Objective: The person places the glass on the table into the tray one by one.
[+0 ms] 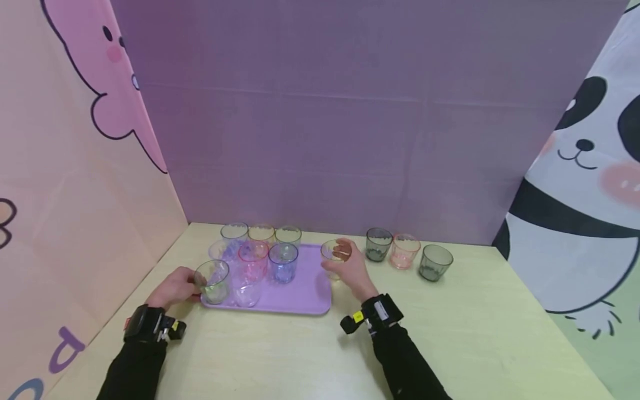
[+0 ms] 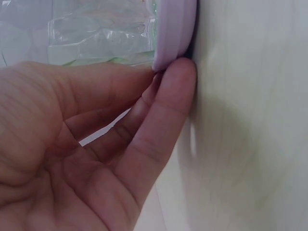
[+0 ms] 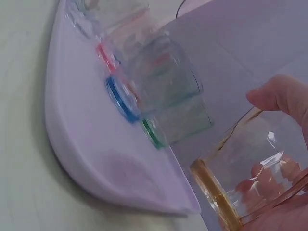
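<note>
The lilac tray (image 1: 312,289) bears several tinted glasses. At its front left corner my left hand (image 1: 175,286) pinches the rim, with a fingertip low against the tray's edge in the left wrist view. Right beside those fingers stands a pale green glass (image 1: 216,290). My right hand (image 1: 354,272) grips an amber glass (image 3: 214,195) around its side, close to the tray's right edge. In the right wrist view its thick amber base faces the tray. Nearest to it on the tray are a blue glass (image 1: 283,265) and a green-based glass (image 3: 153,134).
A dark grey glass (image 1: 378,244), a pink glass (image 1: 405,253) and a grey-green glass (image 1: 436,263) stand in a row right of the tray. Behind the table rises a purple backdrop (image 1: 310,139). Printed panels flank both sides.
</note>
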The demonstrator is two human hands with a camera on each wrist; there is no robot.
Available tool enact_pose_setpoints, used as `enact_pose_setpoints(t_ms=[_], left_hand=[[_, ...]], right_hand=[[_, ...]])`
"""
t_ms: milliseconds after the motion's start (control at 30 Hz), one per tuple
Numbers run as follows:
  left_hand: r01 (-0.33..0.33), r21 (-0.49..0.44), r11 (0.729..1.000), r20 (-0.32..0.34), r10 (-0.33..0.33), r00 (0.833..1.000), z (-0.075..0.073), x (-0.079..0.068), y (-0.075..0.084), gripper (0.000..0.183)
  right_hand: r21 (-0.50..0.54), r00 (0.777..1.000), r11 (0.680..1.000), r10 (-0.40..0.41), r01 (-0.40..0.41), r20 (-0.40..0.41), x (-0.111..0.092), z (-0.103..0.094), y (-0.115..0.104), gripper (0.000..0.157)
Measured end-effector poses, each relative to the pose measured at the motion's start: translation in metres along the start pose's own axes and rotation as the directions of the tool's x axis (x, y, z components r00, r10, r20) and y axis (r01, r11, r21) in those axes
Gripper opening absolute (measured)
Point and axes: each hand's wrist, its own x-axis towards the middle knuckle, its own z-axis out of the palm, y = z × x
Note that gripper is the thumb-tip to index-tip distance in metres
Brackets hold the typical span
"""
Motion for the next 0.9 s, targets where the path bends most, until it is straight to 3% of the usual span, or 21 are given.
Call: enact_pose_setpoints(t_ms=[167, 467, 633, 900], left_hand=[[-0.003, 0.006, 1.0, 0.006, 0.003, 1.0, 0.0, -0.001, 0.001, 0.018], [-0.001, -0.021, 1.0, 0.012, 0.001, 1.0, -0.001, 0.0, 0.002, 0.017], [0.009, -0.019, 1.0, 0.008, -0.009, 1.0, 0.0, 0.0, 0.001, 0.017], [0.018, -0.006, 1.0, 0.005, -0.018, 1.0, 0.0, 0.0, 0.0, 0.018]], right_hand=[[0.079, 0.996, 0.997, 0.014, -0.021, 0.083, -0.006, 0.014, -0.002, 0.072], [0.032, 0.977, 0.999, 0.012, -0.019, 0.213, -0.015, 0.042, -0.007, 0.078], [0.005, 0.976, 1.0, 0.014, -0.015, 0.216, -0.024, 0.057, -0.005, 0.078], [-0.063, 0.973, 0.995, -0.062, 0.078, 0.223, -0.035, 0.071, 0.003, 0.075]])
